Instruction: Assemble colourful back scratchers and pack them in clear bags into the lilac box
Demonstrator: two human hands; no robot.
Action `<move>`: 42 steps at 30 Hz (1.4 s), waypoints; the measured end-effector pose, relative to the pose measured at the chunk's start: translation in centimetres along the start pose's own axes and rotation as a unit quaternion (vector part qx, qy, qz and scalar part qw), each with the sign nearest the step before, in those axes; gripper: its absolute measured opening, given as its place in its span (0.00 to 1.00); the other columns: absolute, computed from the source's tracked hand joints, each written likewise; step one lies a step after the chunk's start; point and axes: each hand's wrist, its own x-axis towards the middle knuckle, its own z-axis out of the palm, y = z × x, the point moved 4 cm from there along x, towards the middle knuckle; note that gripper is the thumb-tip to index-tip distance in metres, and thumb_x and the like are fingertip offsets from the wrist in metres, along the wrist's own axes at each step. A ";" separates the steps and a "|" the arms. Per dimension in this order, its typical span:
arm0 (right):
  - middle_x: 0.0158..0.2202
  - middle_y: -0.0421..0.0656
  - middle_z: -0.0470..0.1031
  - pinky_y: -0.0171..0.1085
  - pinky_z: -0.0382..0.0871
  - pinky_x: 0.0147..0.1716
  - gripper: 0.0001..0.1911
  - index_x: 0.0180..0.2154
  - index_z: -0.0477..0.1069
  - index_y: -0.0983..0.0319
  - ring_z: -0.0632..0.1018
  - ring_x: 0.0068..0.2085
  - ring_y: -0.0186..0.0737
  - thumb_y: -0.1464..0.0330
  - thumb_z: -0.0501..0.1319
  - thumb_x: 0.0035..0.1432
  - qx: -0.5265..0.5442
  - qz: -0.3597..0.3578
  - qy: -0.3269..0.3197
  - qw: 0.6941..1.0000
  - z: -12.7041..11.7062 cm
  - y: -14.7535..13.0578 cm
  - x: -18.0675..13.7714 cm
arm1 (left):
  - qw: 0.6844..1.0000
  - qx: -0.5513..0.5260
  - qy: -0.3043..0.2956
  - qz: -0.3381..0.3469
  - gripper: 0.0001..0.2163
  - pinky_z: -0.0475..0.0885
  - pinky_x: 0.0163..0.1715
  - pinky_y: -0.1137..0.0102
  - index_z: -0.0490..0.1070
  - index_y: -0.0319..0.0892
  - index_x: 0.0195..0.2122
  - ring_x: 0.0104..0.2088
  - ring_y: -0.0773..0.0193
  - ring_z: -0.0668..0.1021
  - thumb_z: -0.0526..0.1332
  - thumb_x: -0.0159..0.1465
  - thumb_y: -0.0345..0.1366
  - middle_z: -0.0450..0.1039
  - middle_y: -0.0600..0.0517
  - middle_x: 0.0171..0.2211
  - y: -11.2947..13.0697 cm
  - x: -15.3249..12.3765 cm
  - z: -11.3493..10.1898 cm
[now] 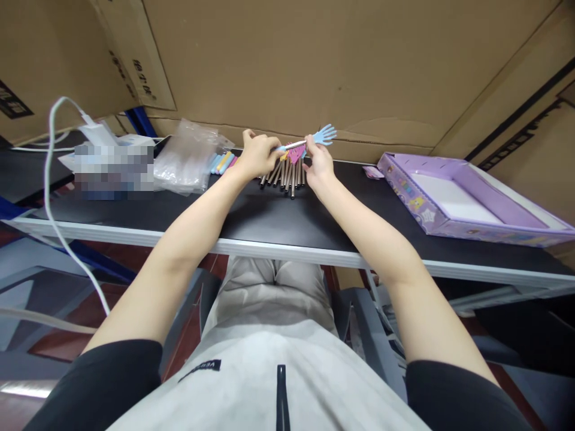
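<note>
My left hand and my right hand are raised over the far side of the black table, both closed in a pinch. Between them they hold a thin rod tipped with a small light-blue plastic hand. A pink hand-shaped piece sits just below the rod, between my fingers. Under my hands lies a bundle of several grey metal rods. Several pastel handle pieces lie left of my left hand.
A crumpled clear plastic bag and a white charger with cable lie at the left. An open purple box rests at the right, a small pink piece beside it. Cardboard sheets stand behind the table.
</note>
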 end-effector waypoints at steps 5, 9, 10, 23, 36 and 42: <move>0.40 0.38 0.76 0.47 0.69 0.49 0.24 0.34 0.65 0.57 0.77 0.50 0.43 0.45 0.67 0.60 -0.062 0.013 -0.033 0.997 -1.0 0.0 0.8 | 1.000 0.004 -0.022 0.000 0.09 0.56 0.65 0.44 0.76 0.43 0.35 0.48 0.45 0.79 0.60 0.68 0.41 0.79 0.46 0.34 0.1 -0.5 -0.2; 0.36 0.37 0.76 0.51 0.71 0.54 0.24 0.33 0.66 0.57 0.78 0.46 0.42 0.49 0.74 0.56 -0.073 0.078 -0.043 0.993 -1.2 -0.4 1.1 | 0.997 -0.048 -0.052 -0.007 0.12 0.65 0.60 0.48 0.74 0.42 0.31 0.43 0.48 0.80 0.61 0.68 0.42 0.78 0.47 0.29 0.7 -0.8 -0.2; 0.35 0.37 0.76 0.52 0.71 0.56 0.24 0.32 0.66 0.57 0.78 0.45 0.42 0.50 0.75 0.55 -0.074 0.095 -0.045 0.992 -1.2 -0.5 1.0 | 0.995 -0.074 -0.061 -0.015 0.12 0.68 0.57 0.50 0.74 0.42 0.31 0.41 0.50 0.80 0.61 0.68 0.42 0.77 0.47 0.28 0.9 -0.9 0.0; 0.41 0.45 0.75 0.53 0.75 0.59 0.04 0.40 0.66 0.60 0.81 0.45 0.44 0.67 0.61 0.67 -0.141 0.235 -0.240 0.931 -0.6 -2.5 -1.8 | 0.914 -0.327 -0.065 -0.230 0.18 0.67 0.26 0.73 0.67 0.41 0.22 0.19 0.68 0.71 0.60 0.71 0.36 0.66 0.54 0.16 1.8 -2.1 1.9; 0.28 0.42 0.73 0.41 0.80 0.40 0.08 0.39 0.67 0.63 0.76 0.28 0.36 0.80 0.56 0.64 -0.236 0.169 -0.098 0.952 -1.7 -2.8 -0.7 | 0.944 -0.260 -0.119 -0.163 0.13 0.73 0.34 0.69 0.74 0.40 0.31 0.21 0.66 0.74 0.57 0.72 0.34 0.73 0.52 0.20 2.1 -1.8 2.2; 0.30 0.46 0.75 0.49 0.82 0.43 0.14 0.47 0.75 0.68 0.80 0.29 0.42 0.81 0.54 0.65 -0.466 0.077 -0.053 0.880 -5.7 -2.6 2.5 | 1.000 -0.007 -0.023 -0.011 0.11 0.71 0.48 0.62 0.78 0.40 0.34 0.39 0.55 0.80 0.57 0.69 0.34 0.78 0.46 0.30 0.2 -1.1 2.1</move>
